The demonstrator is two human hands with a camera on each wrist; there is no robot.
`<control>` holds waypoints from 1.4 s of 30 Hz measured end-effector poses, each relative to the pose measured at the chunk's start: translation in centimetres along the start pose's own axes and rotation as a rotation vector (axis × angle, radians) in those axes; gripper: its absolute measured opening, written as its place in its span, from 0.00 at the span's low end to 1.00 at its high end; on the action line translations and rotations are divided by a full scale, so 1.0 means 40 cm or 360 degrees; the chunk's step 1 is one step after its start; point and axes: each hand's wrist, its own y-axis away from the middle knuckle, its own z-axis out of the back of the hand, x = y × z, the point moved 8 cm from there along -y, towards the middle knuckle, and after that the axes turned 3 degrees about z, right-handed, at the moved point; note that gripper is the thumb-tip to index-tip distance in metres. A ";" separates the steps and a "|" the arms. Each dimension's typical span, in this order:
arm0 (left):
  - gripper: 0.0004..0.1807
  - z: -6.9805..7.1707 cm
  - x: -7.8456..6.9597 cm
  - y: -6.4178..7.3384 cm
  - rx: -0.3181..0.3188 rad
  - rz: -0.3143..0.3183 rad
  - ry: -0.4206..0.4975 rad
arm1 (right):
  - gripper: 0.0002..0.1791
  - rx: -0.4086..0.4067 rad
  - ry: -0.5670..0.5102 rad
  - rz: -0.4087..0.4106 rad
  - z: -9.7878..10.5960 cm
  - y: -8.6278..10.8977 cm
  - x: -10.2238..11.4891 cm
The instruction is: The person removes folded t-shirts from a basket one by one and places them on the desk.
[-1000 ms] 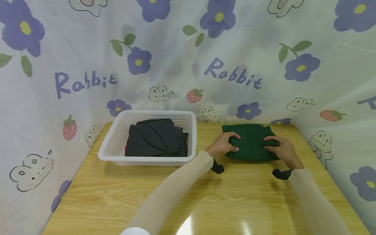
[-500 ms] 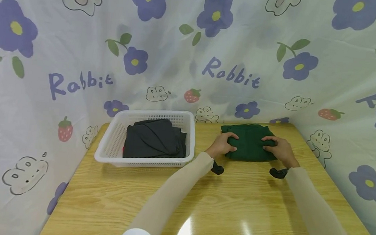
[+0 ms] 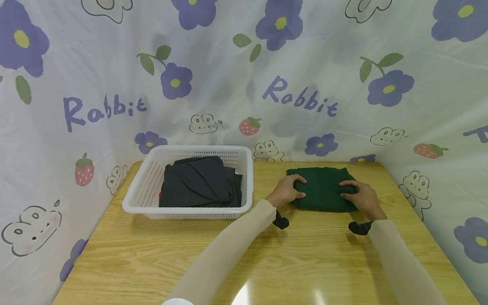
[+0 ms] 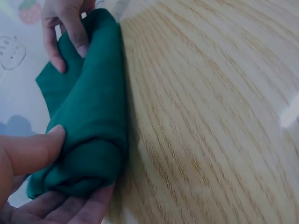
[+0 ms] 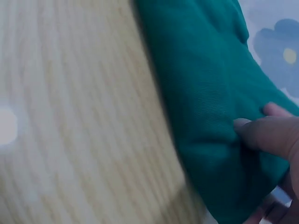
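Note:
A folded dark-green cloth (image 3: pixel 323 191) lies at the far right of the wooden table, in front of the printed curtain. At its left end my left hand (image 3: pixel 285 190) grips it; the left wrist view shows the thumb on top of the green cloth (image 4: pixel 100 102) and the other fingers tucked under its rolled end. My right hand (image 3: pixel 362 199) holds the opposite end. In the right wrist view the thumb of the right hand (image 5: pixel 273 135) presses on the cloth, with other fingers partly hidden beneath and behind it.
To the left stands a white perforated basket (image 3: pixel 186 213) holding dark grey folded fabric (image 3: pixel 198 182), with a sliver of red at its left side. A curtain (image 3: pixel 232 88) with flowers and rabbits closes off the back and sides of the wooden table (image 3: pixel 295 268).
The cloth's far edge has come a little nearer, so the bundle looks shallower from front to back. Both hands keep their hold at its ends, with the left shifted slightly left.

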 end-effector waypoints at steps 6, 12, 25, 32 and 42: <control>0.25 0.006 0.001 0.011 0.0145 0.0004 -0.0032 | 0.25 0.0032 -0.0024 -0.0019 -0.015 0.006 0.004; 0.27 0.012 0.003 0.016 0.0171 0.0010 -0.0070 | 0.23 -0.0068 0.0066 0.0040 -0.014 0.010 0.021; 0.21 0.057 -0.045 0.042 0.0028 -0.0027 -0.0139 | 0.20 -0.0330 0.0106 0.0129 0.010 0.014 0.104; 0.20 0.080 -0.092 0.065 0.0141 -0.0078 0.0029 | 0.25 -0.0191 -0.0069 0.0166 -0.005 0.006 0.173; 0.14 0.182 -0.149 0.135 0.0232 -0.0230 0.0129 | 0.31 -0.0021 -0.0180 0.0197 -0.045 0.001 0.297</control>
